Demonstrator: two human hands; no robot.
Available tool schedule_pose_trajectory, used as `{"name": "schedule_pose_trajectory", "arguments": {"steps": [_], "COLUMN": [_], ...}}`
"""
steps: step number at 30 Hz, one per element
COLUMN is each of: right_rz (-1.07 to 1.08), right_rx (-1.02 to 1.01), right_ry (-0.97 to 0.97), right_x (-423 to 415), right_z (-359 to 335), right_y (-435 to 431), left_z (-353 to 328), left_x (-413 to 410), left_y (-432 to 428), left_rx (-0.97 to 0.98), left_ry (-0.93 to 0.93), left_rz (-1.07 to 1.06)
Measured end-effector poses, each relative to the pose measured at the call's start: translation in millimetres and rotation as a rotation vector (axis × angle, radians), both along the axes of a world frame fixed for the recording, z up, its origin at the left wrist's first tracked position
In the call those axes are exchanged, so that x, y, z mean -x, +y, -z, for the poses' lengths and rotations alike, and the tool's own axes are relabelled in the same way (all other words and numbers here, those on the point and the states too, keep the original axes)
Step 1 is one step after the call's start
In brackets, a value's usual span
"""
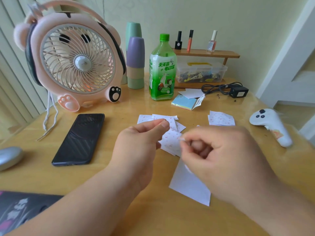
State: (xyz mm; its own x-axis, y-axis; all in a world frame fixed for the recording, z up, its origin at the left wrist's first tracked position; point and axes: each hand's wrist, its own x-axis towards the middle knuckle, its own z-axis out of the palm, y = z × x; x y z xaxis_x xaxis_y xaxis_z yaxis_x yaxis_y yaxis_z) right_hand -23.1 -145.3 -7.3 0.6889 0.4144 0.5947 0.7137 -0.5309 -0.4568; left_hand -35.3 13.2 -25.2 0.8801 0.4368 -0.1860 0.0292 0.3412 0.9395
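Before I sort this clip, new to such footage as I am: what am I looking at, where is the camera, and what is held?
There is one picture, taken by a camera on a person's head, looking down at their own bare hands; no machine is involved. The left hand and right hand both pinch a small patterned slip above a wooden table. Close by lie more slips and a white sheet. Farther off stand a pink fan, a green bottle and stacked cups; a phone lies at the left, a white controller at the right.
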Motion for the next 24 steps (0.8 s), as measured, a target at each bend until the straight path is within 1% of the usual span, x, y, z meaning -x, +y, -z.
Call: {"name": "schedule_pose_trajectory", "arguments": {"steps": [3, 5, 7, 9, 12, 13, 16, 18, 21, 22, 24], "right_rz": [0.227, 0.321, 0.388, 0.445, 0.507, 0.508, 0.473, 0.460, 0.501, 0.501, 0.411], "right_rx": [0.072, 0.114, 0.214, 0.397, 0.747, 0.802, 0.797, 0.798, 0.761, 0.702, 0.440], "right_ry": [0.281, 0.360, 0.411, 0.452, 0.467, 0.471, 0.493, 0.514, 0.529, 0.512, 0.465], "right_x": [-25, -38, -46, -53, -61, -63, -69, -70, -64, -62, -57], "right_z": [-13, -21, -26, -24, -12, -10, -7, -8, -13, -15, -16], "right_y": [-29, -46, -53, -56, -61, -61, -66, -67, -65, -64, -59], "left_z": [3, 4, 5, 6, 5, 4, 2, 4, 7, 6, 5], "left_x": [0, 1, 3, 5, 5, 4, 4, 4, 6, 7, 9], "left_y": [1, 0, -3, -4, -5, -5, -4, -4, -7, -9, -12], "left_rx": [0.008, 0.012, -0.005, -0.028, -0.023, -0.008, 0.052, 0.057, 0.029, 0.023, 0.022], "left_ry": [0.001, 0.011, 0.012, 0.005, -0.036, -0.058, -0.100, -0.077, -0.033, -0.031, -0.041], "left_rz": [0.041, 0.094, 0.151, 0.195, 0.209, 0.202, 0.186, 0.195, 0.217, 0.232, 0.267]}}
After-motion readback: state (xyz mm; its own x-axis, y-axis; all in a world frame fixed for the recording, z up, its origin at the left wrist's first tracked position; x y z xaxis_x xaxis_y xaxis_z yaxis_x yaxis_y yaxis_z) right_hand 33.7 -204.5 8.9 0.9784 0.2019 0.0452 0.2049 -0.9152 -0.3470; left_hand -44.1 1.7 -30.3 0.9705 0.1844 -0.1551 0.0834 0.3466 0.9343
